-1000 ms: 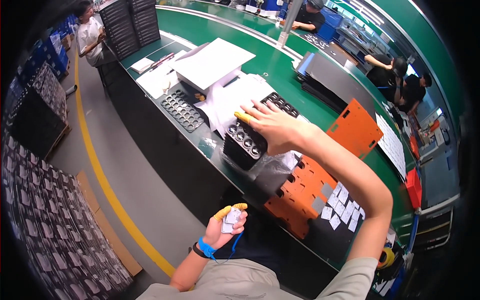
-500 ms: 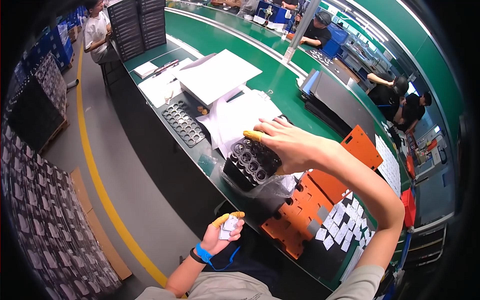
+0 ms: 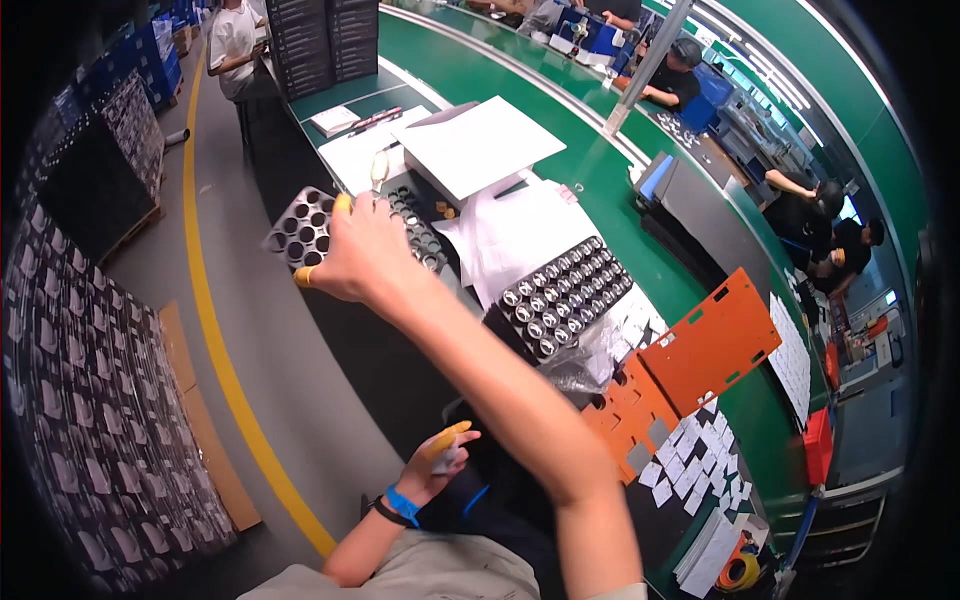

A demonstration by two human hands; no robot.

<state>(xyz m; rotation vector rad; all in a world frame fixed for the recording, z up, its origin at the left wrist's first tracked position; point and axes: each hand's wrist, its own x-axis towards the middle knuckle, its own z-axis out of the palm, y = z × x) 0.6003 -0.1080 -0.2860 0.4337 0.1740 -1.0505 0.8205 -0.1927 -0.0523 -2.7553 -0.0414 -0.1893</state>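
Note:
My right hand, with yellow finger cots, is stretched out to the left and grips a thin tray with round holes by its edge, beyond the table's near edge. Low in the middle, my left hand is closed on small pale flat pieces; a blue wrist strap circles its wrist. On the table lies a black tray of round cups with shiny parts in them. A similar tray is partly hidden behind my right hand.
Orange plates lie to the right, by many scattered white labels. A white board and white sheets cover the table's middle. Black crates are stacked at the far end. Several people work farther off.
My right hand has swung left from the middle of the table, carrying a holed tray. The filled cups beneath are now uncovered. My left hand stays low, and the view has shifted slightly.

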